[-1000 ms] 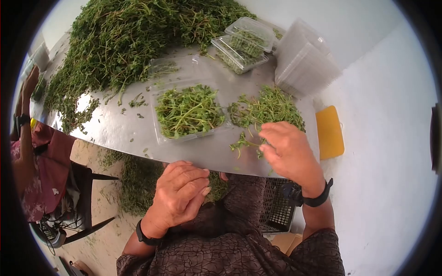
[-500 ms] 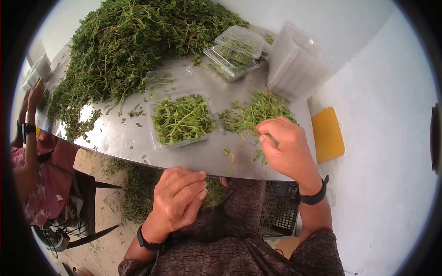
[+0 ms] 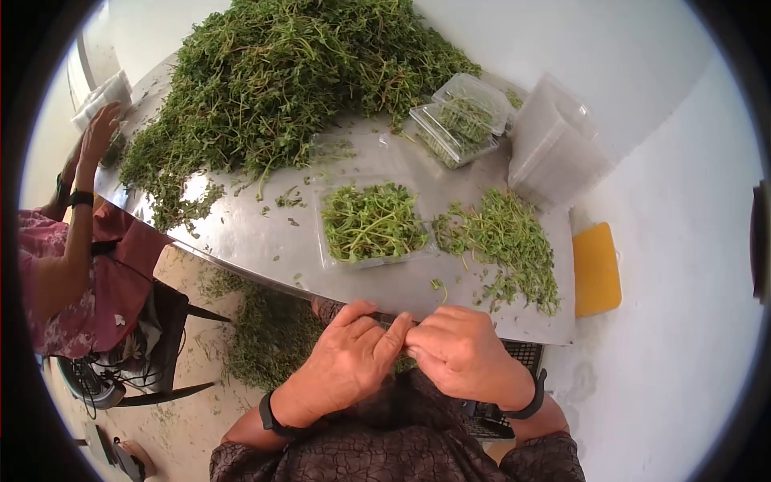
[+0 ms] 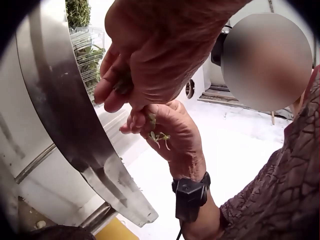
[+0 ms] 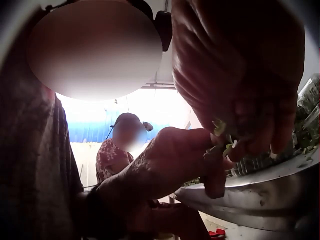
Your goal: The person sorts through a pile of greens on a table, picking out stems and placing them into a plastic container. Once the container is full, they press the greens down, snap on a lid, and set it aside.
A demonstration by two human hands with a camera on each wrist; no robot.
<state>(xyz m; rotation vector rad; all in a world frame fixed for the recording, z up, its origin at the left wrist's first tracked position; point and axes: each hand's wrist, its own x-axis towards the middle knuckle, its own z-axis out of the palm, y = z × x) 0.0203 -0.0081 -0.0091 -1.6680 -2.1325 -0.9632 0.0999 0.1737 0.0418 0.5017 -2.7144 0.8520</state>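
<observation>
My left hand (image 3: 341, 361) and right hand (image 3: 464, 352) pinch greens (image 4: 162, 137) near the table (image 3: 273, 235); a slack grip could drop them floorward

- On the table (image 3: 257, 245), a heap of greens (image 3: 297, 80) is spread across the back and left.
- Before the heap, an opened box (image 3: 327, 262) is set, its lid laid behind it; greens (image 3: 373, 221) are held in it.
- Right of that box, a loose pile (image 3: 518, 249) is scattered.
- Behind the pile, 2 filled boxes (image 3: 474, 157) are stacked; right of them, nested boxes (image 3: 554, 153) are stood.
- Beyond the table's right edge, a board (image 3: 597, 269) is placed.
- At the near edge, a sprig (image 4: 161, 138) is held where the left hand (image 3: 345, 365) and right hand (image 3: 462, 357) are met.
- Below, greens are strewn over the floor (image 3: 189, 386).
</observation>
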